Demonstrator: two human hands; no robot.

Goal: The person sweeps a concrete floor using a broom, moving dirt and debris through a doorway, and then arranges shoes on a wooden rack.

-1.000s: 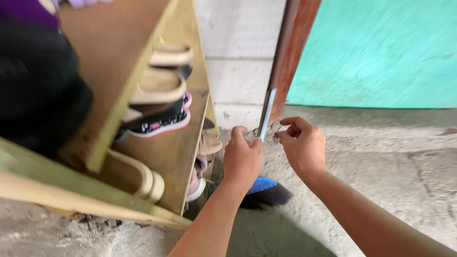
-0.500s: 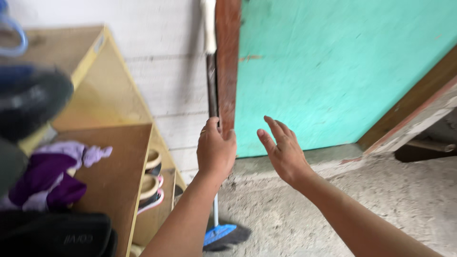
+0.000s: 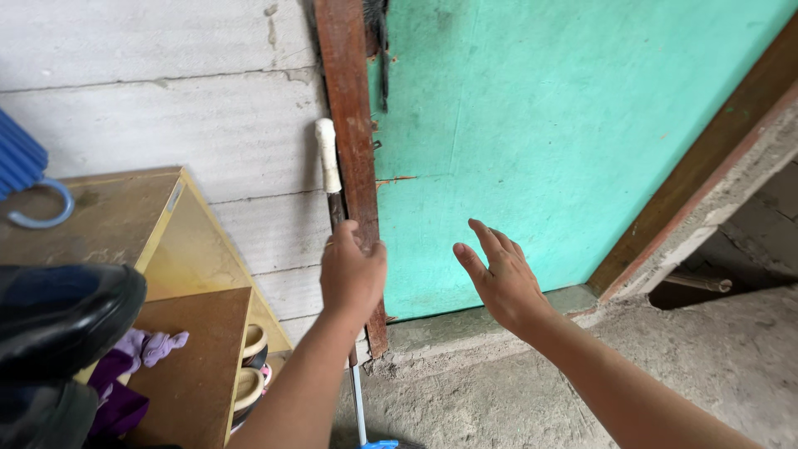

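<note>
Left hand [image 3: 352,274] clasps the broom handle [image 3: 331,166], upright against the brown door frame [image 3: 353,158]. Right hand [image 3: 501,278] spread wide, holding nothing, near the turquoise door [image 3: 532,125]. Wooden shoe rack [image 3: 179,274] at left.

A single head-worn camera looks forward and down from above the arms, close to the wall [image 3: 166,108] and door [image 3: 540,141]. Floor [image 3: 515,391] lies below the fingers, shelf [image 3: 199,333] to their left.

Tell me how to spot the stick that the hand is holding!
Find the big turquoise door and its reddish-brown wooden frame post. Leaning against the post's left side stands a thin dark broom handle, held in the left hand. Only it has a white padded cap on top.
</note>
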